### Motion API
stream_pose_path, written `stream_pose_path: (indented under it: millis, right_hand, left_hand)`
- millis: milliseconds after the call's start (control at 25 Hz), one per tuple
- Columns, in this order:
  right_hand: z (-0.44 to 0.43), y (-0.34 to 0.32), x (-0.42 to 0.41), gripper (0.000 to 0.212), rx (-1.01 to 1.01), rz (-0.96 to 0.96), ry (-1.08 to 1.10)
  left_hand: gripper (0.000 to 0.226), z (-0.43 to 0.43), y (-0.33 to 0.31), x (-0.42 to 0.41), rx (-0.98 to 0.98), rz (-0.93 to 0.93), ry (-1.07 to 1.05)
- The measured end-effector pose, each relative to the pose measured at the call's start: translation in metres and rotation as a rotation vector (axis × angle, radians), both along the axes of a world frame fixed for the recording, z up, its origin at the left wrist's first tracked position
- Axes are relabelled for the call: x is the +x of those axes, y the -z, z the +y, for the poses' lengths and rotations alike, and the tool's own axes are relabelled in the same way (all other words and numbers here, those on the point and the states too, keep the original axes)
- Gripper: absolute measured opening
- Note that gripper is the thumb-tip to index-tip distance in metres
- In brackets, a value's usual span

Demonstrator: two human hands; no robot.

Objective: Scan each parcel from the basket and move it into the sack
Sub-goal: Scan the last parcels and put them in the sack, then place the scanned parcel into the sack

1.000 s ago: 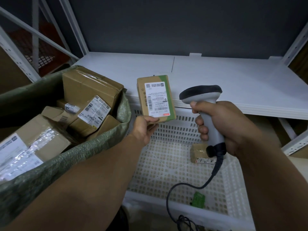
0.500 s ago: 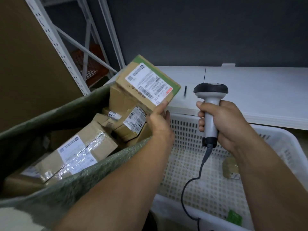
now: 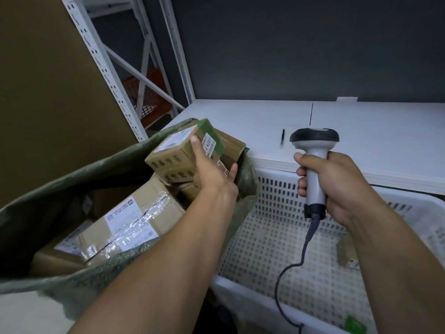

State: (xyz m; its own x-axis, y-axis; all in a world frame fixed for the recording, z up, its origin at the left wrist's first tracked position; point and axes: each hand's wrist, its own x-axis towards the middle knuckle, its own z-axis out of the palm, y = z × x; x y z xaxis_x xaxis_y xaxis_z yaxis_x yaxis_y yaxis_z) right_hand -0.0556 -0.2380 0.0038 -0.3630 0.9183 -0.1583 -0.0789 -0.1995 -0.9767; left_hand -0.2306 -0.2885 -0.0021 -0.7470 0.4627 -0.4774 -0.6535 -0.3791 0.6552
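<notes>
The small cardboard parcel (image 3: pixel 183 153), with a green band at its far end and white labels on its top and end faces, is held tilted over the mouth of the green sack (image 3: pixel 101 268), near the sack's far right rim. The left hand (image 3: pixel 212 169) grips it from the right side: the thumb (image 3: pixel 196 147) lies across the near end face next to the small white label, while the other fingers curl under the parcel's lower right edge, so the box sits between thumb and fingers with its printed side panel facing the camera. Whether its underside touches the boxes beneath it cannot be told.

Below and behind it in the sack lie other cardboard boxes: a large taped box (image 3: pixel 127 227) with a white shipping label toward the near side, and a plain brown box (image 3: pixel 231 145) against the far rim, just behind the held parcel.

To the right of the sack stands the white perforated basket (image 3: pixel 277 237), its left wall touching the sack's fabric. One small parcel (image 3: pixel 346 254) rests on the basket floor toward the right side, partly hidden by the right forearm, and a green scrap (image 3: pixel 355 325) lies near the front edge.

The right hand (image 3: pixel 337 186) is closed around the handle of a grey barcode scanner (image 3: pixel 314 160), held upright above the basket's far wall; its dark cable (image 3: pixel 286 273) hangs down into the basket. Behind runs a white shelf (image 3: pixel 252 121) with a small dark pen-like thing (image 3: pixel 283 136) lying on it.
</notes>
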Motion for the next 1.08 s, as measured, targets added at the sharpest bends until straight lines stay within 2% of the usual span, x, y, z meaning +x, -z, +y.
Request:
stream_pose_path:
  millis: [80, 320, 480, 720, 920, 1080]
  right_hand:
    - [0.000, 0.000, 0.000, 0.014, -0.001, -0.005, 0.001]
    - [0.003, 0.002, 0.010, 0.014, -0.028, -0.010, 0.030]
    - [0.010, 0.009, 0.030, 0.015, -0.069, -0.083, 0.068]
    - [0.031, 0.037, 0.072, 0.018, -0.133, -0.159, 0.162]
    - [0.050, 0.068, 0.118, 0.014, -0.202, -0.201, 0.195]
    - [0.057, 0.099, 0.145, 0.014, -0.255, -0.195, 0.231]
  left_hand:
    - [0.077, 0.001, 0.001, 0.002, -0.026, -0.008, 0.015]
    - [0.036, 0.014, 0.017, 0.031, -0.133, -0.032, 0.145]
    - [0.013, 0.030, 0.034, 0.057, -0.185, -0.020, 0.243]
    - [0.005, 0.073, 0.094, 0.109, -0.377, 0.110, 0.492]
    - [0.030, 0.118, 0.178, 0.155, -0.599, 0.312, 0.863]
    - [0.021, 0.144, 0.246, 0.182, -0.744, 0.438, 1.032]
